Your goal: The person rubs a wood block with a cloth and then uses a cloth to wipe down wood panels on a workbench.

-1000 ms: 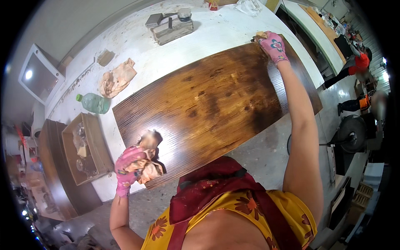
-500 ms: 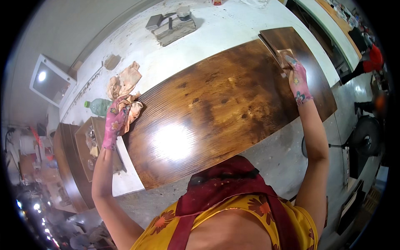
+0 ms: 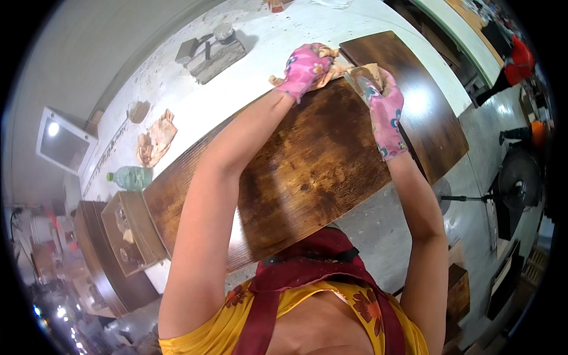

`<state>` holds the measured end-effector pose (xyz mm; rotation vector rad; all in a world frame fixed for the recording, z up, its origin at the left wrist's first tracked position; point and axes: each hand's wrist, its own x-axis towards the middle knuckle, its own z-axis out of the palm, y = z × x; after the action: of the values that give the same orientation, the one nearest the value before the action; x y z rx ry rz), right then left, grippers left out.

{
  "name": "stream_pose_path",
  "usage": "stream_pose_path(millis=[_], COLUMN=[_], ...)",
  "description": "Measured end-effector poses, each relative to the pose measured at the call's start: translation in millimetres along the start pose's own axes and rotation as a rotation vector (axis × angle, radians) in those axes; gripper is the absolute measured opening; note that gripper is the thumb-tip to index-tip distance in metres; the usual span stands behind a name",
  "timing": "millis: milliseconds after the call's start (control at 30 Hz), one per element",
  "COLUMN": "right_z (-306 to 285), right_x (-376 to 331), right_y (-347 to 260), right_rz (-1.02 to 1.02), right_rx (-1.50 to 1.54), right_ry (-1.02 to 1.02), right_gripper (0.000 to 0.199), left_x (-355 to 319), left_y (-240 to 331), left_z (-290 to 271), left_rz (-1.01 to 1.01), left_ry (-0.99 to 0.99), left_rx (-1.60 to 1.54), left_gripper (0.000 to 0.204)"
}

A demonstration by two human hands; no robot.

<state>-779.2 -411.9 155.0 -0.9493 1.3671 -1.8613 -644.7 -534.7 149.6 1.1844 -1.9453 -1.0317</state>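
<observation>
Carefully: the board (image 3: 299, 168) lies at your twelve o'clock; your left hand (image 3: 306, 68) clutches a rag (image 3: 339, 71), your right hand (image 3: 387, 112) a pad (image 3: 365, 75) at one, and uneven pressure could scuff the board.

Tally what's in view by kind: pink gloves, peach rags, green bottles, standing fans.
Pink gloves: 2
Peach rags: 2
Green bottle: 1
Standing fan: 1
Total: 6
</observation>
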Motion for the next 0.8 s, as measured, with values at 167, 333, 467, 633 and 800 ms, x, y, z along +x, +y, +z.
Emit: stream_pose_path(millis=[167,333,467,633,800], right_z=[-13.1,-12.0,-15.3,-10.7,-8.4], right_x=[-4.0,-6.9,-3.1,-6.7,-2.8], right_y=[-3.2,-5.8,3.0,-3.9,-2.0], right_rz=[-0.300,-0.389,-0.392,-0.381,-0.371], right_rx=[-0.593,-0.778,-0.768,-0.840,-0.839], right_ry=[-0.043,-0.092,-0.108,-0.101,-0.137], right_gripper=[0.042,0.041,0.039,0.037,0.039], left_x=[26.2,-1.4,-69.0,-248.4,-369.8], left_y=[-47.3,-71.9,-113.2,-73.3,-99.4], left_z=[33.2,5.4,-54.2,-213.6,-308.6], left_rz=[0.325,0.213,0.065,-0.198,-0.408], left_ry=[-0.032,-0.153,-0.032,0.218,0.478], left_rx=[-0.064,-0.534,-0.506,0.166,-0.502], left_gripper=[0.045,0.078,0.021,0.022,0.029])
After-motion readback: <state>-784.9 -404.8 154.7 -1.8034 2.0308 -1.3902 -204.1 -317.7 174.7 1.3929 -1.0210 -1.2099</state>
